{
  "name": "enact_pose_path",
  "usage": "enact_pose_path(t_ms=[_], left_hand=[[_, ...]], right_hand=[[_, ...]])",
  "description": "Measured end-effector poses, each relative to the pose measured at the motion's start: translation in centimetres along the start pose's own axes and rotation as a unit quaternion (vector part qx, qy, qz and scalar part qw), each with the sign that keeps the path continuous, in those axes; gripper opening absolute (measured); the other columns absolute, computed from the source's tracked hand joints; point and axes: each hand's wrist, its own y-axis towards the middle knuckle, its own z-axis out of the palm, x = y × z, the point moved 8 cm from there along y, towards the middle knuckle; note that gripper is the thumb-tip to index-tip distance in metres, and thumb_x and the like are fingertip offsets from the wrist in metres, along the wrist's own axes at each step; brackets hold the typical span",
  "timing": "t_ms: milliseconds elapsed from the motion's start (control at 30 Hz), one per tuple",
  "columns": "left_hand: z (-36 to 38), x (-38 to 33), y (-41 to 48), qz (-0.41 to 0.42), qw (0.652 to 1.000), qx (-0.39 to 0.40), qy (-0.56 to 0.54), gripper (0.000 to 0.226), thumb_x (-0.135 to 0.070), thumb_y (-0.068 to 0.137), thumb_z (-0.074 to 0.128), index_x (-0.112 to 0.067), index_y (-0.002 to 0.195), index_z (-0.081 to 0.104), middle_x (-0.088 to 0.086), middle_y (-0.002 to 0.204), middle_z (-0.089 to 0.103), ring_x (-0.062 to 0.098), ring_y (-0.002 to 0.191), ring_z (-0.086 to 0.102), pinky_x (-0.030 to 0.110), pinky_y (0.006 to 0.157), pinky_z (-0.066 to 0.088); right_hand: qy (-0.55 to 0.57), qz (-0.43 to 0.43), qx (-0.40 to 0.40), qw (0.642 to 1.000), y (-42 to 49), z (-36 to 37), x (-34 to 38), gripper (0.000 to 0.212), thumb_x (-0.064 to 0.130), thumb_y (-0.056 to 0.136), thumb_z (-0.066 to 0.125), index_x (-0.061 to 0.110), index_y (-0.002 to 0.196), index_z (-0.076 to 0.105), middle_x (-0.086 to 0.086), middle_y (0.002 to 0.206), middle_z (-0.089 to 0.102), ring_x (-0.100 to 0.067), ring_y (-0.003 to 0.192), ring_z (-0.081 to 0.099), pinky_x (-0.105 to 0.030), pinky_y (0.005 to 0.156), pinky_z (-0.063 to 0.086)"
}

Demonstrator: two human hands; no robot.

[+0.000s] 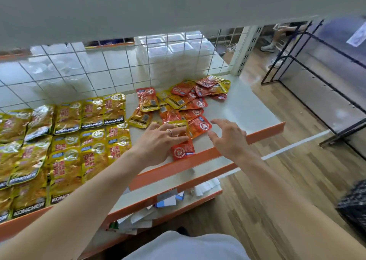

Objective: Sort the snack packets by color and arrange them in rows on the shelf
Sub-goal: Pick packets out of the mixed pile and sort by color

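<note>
Yellow snack packets [65, 140] lie in rows over the left part of the shelf [247, 109]. A loose heap of red and yellow packets [186, 99] sits to their right. My left hand [158, 140] lies over a small stack near the front edge, its fingers resting on a yellow packet [181, 126] that sits on a red packet [183, 150]. My right hand [227, 136] hovers just right of that stack with fingers spread and nothing in it, beside another red packet [200, 126].
A white wire grid [118, 69] backs the shelf, with stacked clear containers [174, 57] behind it. The shelf's orange front lip [217, 152] runs below my hands. Lower shelves hold papers [166, 200]. A black metal rack [309, 65] stands on the wooden floor at right.
</note>
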Motion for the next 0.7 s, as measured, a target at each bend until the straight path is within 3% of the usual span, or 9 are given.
enact_pose_path(t_ms=[200, 267, 367, 433, 500, 600, 667, 700], left_hand=[[-0.5, -1.7, 0.1, 0.002, 0.996, -0.087, -0.013, 0.048, -0.034, 0.096, 0.051, -0.033, 0.144, 0.052, -0.007, 0.147, 0.055, 0.027, 0.127, 0.055, 0.057, 0.093, 0.05], [-1.1, -1.9, -0.2, -0.002, 0.989, -0.146, -0.035, 0.043, -0.035, 0.098, 0.043, -0.028, 0.136, 0.061, -0.007, 0.138, 0.063, 0.026, 0.12, 0.06, 0.053, 0.088, 0.053], [-2.6, -1.1, -1.2, -0.055, 0.959, -0.246, -0.133, 0.035, -0.03, 0.101, 0.044, -0.019, 0.124, 0.069, -0.004, 0.121, 0.072, 0.023, 0.111, 0.067, 0.042, 0.087, 0.054], [-3.9, -0.3, -1.9, -0.114, 0.921, -0.305, -0.213, 0.03, -0.024, 0.102, 0.046, -0.012, 0.114, 0.071, 0.0, 0.097, 0.075, 0.021, 0.086, 0.07, 0.033, 0.071, 0.052], [-5.0, 0.4, -2.5, -0.18, 0.868, -0.344, -0.309, 0.024, -0.019, 0.102, 0.05, -0.007, 0.097, 0.07, -0.001, 0.076, 0.066, 0.013, 0.064, 0.057, 0.03, 0.057, 0.043], [-4.1, 1.9, -2.7, -0.276, 0.755, -0.308, -0.508, 0.023, -0.02, 0.098, 0.051, -0.009, 0.087, 0.067, 0.009, 0.075, 0.063, 0.012, 0.07, 0.055, 0.04, 0.063, 0.047], [-3.7, 2.6, -3.2, -0.326, 0.683, -0.301, -0.58, 0.024, -0.022, 0.094, 0.049, -0.017, 0.091, 0.073, 0.021, 0.087, 0.067, 0.024, 0.08, 0.06, 0.05, 0.069, 0.053], [-3.6, 2.7, -3.5, -0.345, 0.653, -0.302, -0.604, 0.025, -0.02, 0.096, 0.049, -0.022, 0.092, 0.074, 0.016, 0.088, 0.07, 0.026, 0.083, 0.063, 0.048, 0.072, 0.054]], right_hand=[[0.025, 0.057, 0.034, 0.997, 3.1, 1.0, -1.7, 0.06, 0.053, 0.087, 0.067, 0.019, 0.136, 0.057, -0.006, 0.125, 0.065, -0.026, 0.121, 0.056, -0.045, 0.102, 0.046], [0.004, 0.071, 0.049, 0.996, 4.0, 1.4, -1.7, 0.069, 0.06, 0.084, 0.066, 0.015, 0.135, 0.057, -0.008, 0.126, 0.065, -0.028, 0.121, 0.056, -0.043, 0.1, 0.049], [-0.012, 0.095, 0.068, 0.993, 5.1, 1.9, -1.5, 0.063, 0.063, 0.078, 0.071, 0.012, 0.114, 0.061, -0.009, 0.115, 0.065, -0.029, 0.108, 0.06, -0.037, 0.083, 0.049], [0.003, 0.111, 0.082, 0.991, 5.5, 2.3, -1.5, 0.059, 0.06, 0.073, 0.077, 0.011, 0.102, 0.061, -0.008, 0.105, 0.066, -0.029, 0.098, 0.062, -0.035, 0.075, 0.047], [0.034, 0.124, 0.097, 0.987, 6.0, 2.7, -1.7, 0.053, 0.054, 0.071, 0.081, 0.01, 0.095, 0.062, -0.008, 0.098, 0.067, -0.028, 0.092, 0.063, -0.033, 0.069, 0.044], [0.114, 0.146, 0.116, 0.976, 6.0, 3.0, -1.9, 0.039, 0.04, 0.074, 0.084, 0.011, 0.09, 0.064, -0.006, 0.09, 0.066, -0.024, 0.086, 0.063, -0.031, 0.068, 0.045], [0.183, 0.133, 0.126, 0.966, 6.1, 3.2, -1.9, 0.025, 0.032, 0.078, 0.082, 0.014, 0.082, 0.064, -0.003, 0.085, 0.066, -0.021, 0.082, 0.064, -0.032, 0.072, 0.051], [0.223, 0.123, 0.13, 0.958, 6.2, 3.2, -1.7, 0.02, 0.027, 0.081, 0.079, 0.015, 0.078, 0.064, -0.002, 0.082, 0.066, -0.018, 0.078, 0.063, -0.03, 0.07, 0.052]])
